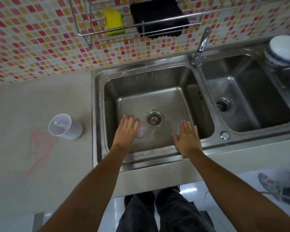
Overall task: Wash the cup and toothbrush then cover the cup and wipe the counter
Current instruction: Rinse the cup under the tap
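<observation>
A pale translucent cup (65, 127) stands upright on the counter left of the sink, with a pinkish toothbrush (61, 125) lying inside it. My left hand (126, 129) is stretched flat over the left basin of the sink (97, 97), palm down and holding nothing. A small translucent pinkish piece (142, 131) lies on the basin floor right beside its fingers; I cannot tell whether they touch. My right hand (187, 138) hovers flat over the basin's near right side, fingers spread and empty. A red smear (40, 148) marks the counter in front of the cup.
A wire rack (90, 33) on the tiled wall holds a yellow sponge (113, 21) and a black cloth (157, 17). The faucet (200, 47) stands between the two basins. Stacked bowls (283, 49) sit at the far right. Another person's shoe (274, 188) is on the floor.
</observation>
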Demonstrator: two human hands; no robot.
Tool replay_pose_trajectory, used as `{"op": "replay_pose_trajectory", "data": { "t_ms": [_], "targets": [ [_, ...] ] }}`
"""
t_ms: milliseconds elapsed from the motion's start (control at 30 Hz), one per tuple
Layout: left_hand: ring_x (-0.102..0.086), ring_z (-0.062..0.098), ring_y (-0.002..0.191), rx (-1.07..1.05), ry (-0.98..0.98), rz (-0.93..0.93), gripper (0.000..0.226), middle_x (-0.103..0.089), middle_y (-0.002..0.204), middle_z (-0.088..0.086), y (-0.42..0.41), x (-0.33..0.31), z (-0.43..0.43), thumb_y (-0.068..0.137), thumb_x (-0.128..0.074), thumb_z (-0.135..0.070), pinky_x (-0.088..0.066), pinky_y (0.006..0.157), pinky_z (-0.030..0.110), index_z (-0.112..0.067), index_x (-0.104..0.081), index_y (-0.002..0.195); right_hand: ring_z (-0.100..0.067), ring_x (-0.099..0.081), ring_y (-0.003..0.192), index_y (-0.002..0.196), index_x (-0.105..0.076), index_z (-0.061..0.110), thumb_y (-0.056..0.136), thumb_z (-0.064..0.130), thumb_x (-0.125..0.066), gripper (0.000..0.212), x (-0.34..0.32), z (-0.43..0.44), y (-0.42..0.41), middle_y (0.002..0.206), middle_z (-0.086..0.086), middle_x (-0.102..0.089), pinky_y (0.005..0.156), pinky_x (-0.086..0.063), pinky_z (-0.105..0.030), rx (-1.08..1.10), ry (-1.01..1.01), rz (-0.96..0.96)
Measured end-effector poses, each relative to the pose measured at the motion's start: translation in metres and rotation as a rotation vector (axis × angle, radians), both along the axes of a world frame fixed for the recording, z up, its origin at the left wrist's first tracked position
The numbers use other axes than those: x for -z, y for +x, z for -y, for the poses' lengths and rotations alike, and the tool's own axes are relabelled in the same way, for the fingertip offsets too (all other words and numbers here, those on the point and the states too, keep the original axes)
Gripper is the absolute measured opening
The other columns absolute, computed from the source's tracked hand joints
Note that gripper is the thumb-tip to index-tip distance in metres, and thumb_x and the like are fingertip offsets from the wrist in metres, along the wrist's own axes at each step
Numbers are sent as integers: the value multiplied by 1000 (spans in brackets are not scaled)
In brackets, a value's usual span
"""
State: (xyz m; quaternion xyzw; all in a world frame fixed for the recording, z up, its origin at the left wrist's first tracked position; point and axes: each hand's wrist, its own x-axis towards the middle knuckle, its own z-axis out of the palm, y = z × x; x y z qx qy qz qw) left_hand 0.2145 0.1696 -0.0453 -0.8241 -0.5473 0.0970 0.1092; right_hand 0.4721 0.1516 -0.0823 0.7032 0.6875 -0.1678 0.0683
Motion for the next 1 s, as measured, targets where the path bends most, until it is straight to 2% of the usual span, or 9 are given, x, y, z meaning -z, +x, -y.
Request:
{"op": "replay_pose_trajectory", "data": {
  "t_ms": [133, 333, 467, 567, 633, 733, 800, 933, 1000],
  "targets": [
    [-57, 33, 109, -7, -22, -67, 65, -56, 119, 17, 6, -2, -4, 67, -75, -17, -41, 108, 41, -7, -43, 123, -24, 1, 148, 151, -3, 4, 97, 50, -21, 73, -2, 1, 0, 160, -13, -6, 120, 3, -42, -8, 13, -6],
    [-42, 36, 129, -147, -117, -94, 81, -41, 138, 19, 21, -13, -4, 72, -73, -15, -22, 117, 44, -8, -31, 140, -25, -1, 148, 151, -5, 6, 98, 49, -22, 70, -4, 0, 1, 160, -13, -8, 120, 1, -43, -6, 41, -48],
    [-40, 31, 126, -295, -145, 81, 82, -39, 134, 13, 39, -18, -6, 70, -67, -7, -24, 116, 45, -13, -28, 141, -26, -7, 147, 151, -11, 9, 98, 48, -28, 68, -10, -2, 4, 159, -13, -14, 119, -1, -43, 31, 71, -114],
    [-52, 27, 107, -366, -65, 254, 80, -52, 115, 6, 56, -27, -19, 51, -77, -12, -44, 96, 42, -18, -44, 124, -28, -18, 145, 148, -23, 7, 97, 45, -38, 66, -19, -21, 20, 155, -15, -25, 118, -8, -45, 94, 161, -196],
    [-55, 26, 101, -395, -36, 330, 80, -56, 112, 4, 68, -36, -34, 47, -81, -22, -46, 86, 40, -19, -50, 121, -31, -24, 143, 147, -28, 6, 96, 43, -43, 65, -31, -48, 38, 153, -18, -29, 118, -16, -46, 157, 243, -247],
    [-47, 24, 118, -435, -45, 423, 76, -49, 129, 2, 97, -51, -60, 69, -75, -41, -36, 99, 40, -22, -41, 133, -37, -34, 135, 143, -35, 2, 95, 37, -49, 61, -54, -101, 67, 146, -22, -38, 112, -30, -47, 202, 370, -289],
    [-41, 23, 124, -436, -20, 508, 71, -46, 134, 0, 119, -58, -80, 75, -70, -42, -30, 102, 40, -23, -36, 136, -38, -35, 135, 141, -35, 1, 94, 33, -50, 59, -70, -139, 80, 145, -23, -38, 112, -31, -47, 210, 415, -336],
    [-45, 25, 120, -445, -10, 671, 77, -54, 127, 0, 152, -72, -114, 66, -75, -39, -29, 98, 41, -21, -43, 134, -35, -27, 141, 148, -24, 5, 96, 34, -48, 64, -92, -205, 94, 154, -18, -27, 114, -27, -48, 208, 342, -414],
    [-46, 26, 119, -453, -39, 742, 76, -55, 125, 1, 163, -73, -129, 64, -77, -36, -29, 99, 40, -20, -44, 131, -36, -33, 137, 148, -22, 10, 96, 37, -48, 63, -98, -230, 97, 152, -16, -30, 110, -32, -50, 264, 277, -516]
  ]
}}
